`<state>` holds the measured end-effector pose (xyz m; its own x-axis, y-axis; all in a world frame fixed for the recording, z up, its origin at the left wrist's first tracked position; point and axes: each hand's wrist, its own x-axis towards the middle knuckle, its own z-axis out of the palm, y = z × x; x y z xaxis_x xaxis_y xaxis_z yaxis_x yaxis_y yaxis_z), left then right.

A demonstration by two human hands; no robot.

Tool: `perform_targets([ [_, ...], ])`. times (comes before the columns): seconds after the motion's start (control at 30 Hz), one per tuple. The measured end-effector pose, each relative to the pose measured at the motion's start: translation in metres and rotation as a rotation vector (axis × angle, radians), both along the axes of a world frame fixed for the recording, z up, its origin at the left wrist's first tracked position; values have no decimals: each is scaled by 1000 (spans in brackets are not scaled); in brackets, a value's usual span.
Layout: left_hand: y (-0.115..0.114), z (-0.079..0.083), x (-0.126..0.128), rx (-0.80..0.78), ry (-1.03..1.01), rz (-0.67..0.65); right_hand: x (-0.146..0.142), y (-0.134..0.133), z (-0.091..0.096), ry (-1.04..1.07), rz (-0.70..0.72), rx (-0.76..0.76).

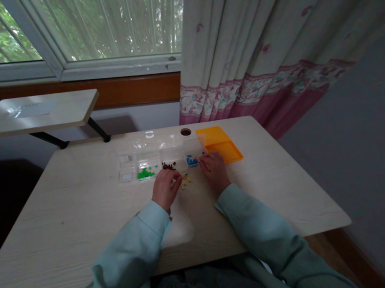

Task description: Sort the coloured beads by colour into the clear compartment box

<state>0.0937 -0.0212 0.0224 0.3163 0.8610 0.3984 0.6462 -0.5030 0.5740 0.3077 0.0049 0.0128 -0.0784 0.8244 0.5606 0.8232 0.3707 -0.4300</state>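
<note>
My left hand rests on the pale wooden table, fingers curled toward a small heap of yellowish beads just to its right. My right hand lies beside the heap, its fingertips pinched at the edge of a clear compartment box, over the cell with blue beads. Other cells hold green beads and dark brown beads. What either hand pinches is too small to see.
An orange lid or tray lies right of the clear box. A round cable hole is in the table's far edge. A raised side shelf stands at the back left, and a curtain hangs at the right.
</note>
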Motion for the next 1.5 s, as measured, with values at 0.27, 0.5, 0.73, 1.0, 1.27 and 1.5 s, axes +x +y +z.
perform_targets([
  [0.27,2,-9,-4,-205,-368,110,-32,-21,3,-28,329,6],
  [0.5,4,-16,3,-463,-772,31,-42,-28,0,-25,381,19],
  [0.73,2,-9,7,-576,-989,-18,-42,-30,1,-4,399,27],
  [1.0,-3,-2,8,-638,-1008,-13,-45,-33,2,29,404,49],
  [1.27,-3,-8,9,-660,-992,-57,-46,-35,3,55,403,61],
  [1.5,-2,-14,8,-646,-985,-81,-46,-35,6,72,411,78],
])
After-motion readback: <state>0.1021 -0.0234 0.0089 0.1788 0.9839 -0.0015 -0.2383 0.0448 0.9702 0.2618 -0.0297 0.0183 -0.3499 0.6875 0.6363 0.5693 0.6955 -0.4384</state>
